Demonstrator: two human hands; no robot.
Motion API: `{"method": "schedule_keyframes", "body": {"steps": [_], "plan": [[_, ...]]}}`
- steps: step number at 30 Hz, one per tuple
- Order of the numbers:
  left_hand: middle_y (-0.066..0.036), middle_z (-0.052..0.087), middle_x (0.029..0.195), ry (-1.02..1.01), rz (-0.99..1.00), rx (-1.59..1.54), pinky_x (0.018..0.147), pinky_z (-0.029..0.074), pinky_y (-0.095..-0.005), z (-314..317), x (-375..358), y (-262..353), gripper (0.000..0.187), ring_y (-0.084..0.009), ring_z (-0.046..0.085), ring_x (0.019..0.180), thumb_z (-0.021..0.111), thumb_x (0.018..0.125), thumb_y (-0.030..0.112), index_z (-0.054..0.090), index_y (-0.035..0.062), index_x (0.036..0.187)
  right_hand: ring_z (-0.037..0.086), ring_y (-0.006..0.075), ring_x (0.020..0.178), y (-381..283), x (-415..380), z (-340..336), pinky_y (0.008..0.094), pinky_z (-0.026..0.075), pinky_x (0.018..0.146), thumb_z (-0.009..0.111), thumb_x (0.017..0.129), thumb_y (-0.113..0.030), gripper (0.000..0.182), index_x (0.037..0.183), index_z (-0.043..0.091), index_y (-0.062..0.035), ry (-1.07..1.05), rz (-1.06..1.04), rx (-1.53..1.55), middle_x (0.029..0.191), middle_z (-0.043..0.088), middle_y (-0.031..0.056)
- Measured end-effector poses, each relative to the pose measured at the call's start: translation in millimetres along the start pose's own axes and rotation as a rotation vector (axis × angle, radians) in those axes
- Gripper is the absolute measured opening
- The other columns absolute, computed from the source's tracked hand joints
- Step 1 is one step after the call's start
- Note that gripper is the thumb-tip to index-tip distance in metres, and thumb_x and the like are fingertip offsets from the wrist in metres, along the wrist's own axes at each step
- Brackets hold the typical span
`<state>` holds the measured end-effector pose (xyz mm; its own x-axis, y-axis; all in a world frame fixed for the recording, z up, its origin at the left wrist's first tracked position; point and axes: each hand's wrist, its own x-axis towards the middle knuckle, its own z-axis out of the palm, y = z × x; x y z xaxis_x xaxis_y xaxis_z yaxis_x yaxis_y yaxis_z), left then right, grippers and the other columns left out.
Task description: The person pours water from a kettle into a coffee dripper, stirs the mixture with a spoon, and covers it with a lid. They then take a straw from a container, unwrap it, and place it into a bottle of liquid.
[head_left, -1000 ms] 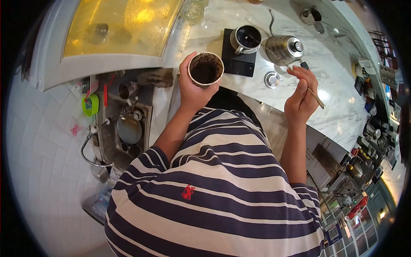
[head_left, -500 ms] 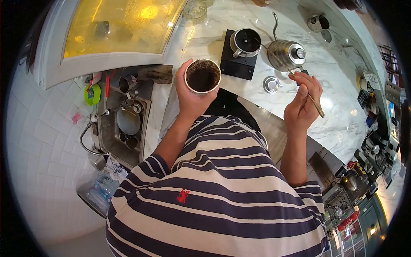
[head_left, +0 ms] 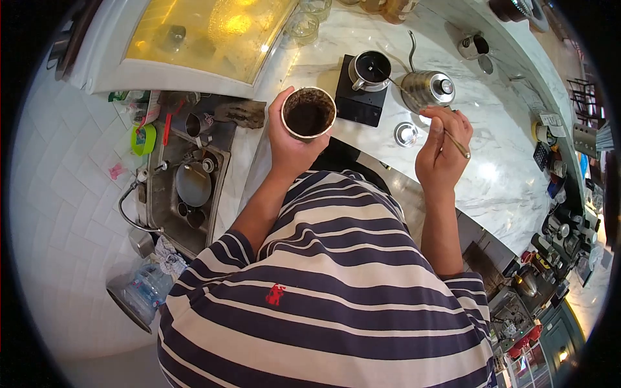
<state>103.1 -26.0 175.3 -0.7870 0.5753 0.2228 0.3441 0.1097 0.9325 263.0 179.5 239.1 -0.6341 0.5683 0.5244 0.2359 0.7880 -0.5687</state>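
My left hand (head_left: 291,152) is wrapped round a cup (head_left: 308,114) with a pale rim and dark brown stuff inside. In my right hand (head_left: 444,149) is a long thin spoon (head_left: 458,145), pinched between thumb and fingers, its far end reaching toward a metal vessel (head_left: 370,70) of dark liquid. That vessel stands on a black scale (head_left: 359,102). Just beyond my right hand is a steel gooseneck kettle (head_left: 425,89). A small round metal lid (head_left: 406,134) lies on the counter between my hands, nearer the right one.
A marble counter (head_left: 498,129) stretches ahead and right. On the left are a sink (head_left: 206,226) with a pan and cups, a faucet (head_left: 132,187), and a white-framed yellow panel (head_left: 207,39). Clear glasses (head_left: 303,28) stand at the top. A metal pitcher (head_left: 472,46) is farther back.
My right hand with the spoon has moved left, closer to the kettle and lid. My left hand still holds the cup. The view has shifted slightly.
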Motion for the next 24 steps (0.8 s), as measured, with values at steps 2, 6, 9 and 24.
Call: {"method": "schedule_keyframes", "body": {"steps": [2, 6, 9, 24], "plan": [[-0.016, 0.057, 0.131, 0.007, 0.002, -0.009, 0.105, 0.051, -0.0375, -1.5, -0.8, 0.5, 0.090, -0.0239, 0.063, 0.120, 0.084, 0.077, 0.005, 0.032, 0.0013, 0.151, 0.068, 0.0259, 0.094, -1.7, 1.1, 1.0, 0.0460, 0.039, 0.105, 0.057, 0.104, -0.010, 0.014, 0.100, 0.069, -0.0071, -0.006, 0.001, 0.000, 0.095, 0.073, 0.0067], [-0.016, 0.061, 0.126, 0.065, 0.030, -0.009, 0.101, 0.053, -0.0377, -3.8, -4.2, 3.5, 0.089, -0.0243, 0.066, 0.115, 0.086, 0.075, 0.007, 0.037, 0.0010, 0.148, 0.065, 0.0267, 0.088, -2.3, -0.4, -1.2, 0.0434, 0.041, 0.107, 0.055, 0.106, -0.010, 0.017, 0.101, 0.070, -0.0053, -0.026, 0.036, -0.048, 0.096, 0.074, 0.0068], [-0.016, 0.064, 0.123, 0.098, 0.041, -0.036, 0.098, 0.054, -0.0377, -4.7, -6.5, 3.1, 0.088, -0.0246, 0.067, 0.113, 0.087, 0.074, 0.007, 0.038, 0.0012, 0.147, 0.062, 0.0268, 0.083, -2.1, -4.4, -2.6, 0.0409, 0.042, 0.107, 0.054, 0.107, -0.009, 0.018, 0.101, 0.070, -0.0044, -0.005, 0.012, -0.060, 0.096, 0.074, 0.0063], [-0.017, 0.064, 0.125, 0.109, 0.052, -0.104, 0.100, 0.053, -0.0381, -11.3, -9.6, -1.7, 0.088, -0.0248, 0.067, 0.114, 0.087, 0.075, 0.009, 0.038, 0.0011, 0.148, 0.068, 0.0263, 0.091, -2.7, -7.5, 3.3, 0.0473, 0.040, 0.104, 0.058, 0.104, -0.008, 0.011, 0.101, 0.069, -0.0072, -0.008, -0.033, -0.041, 0.094, 0.073, 0.0052]]}}
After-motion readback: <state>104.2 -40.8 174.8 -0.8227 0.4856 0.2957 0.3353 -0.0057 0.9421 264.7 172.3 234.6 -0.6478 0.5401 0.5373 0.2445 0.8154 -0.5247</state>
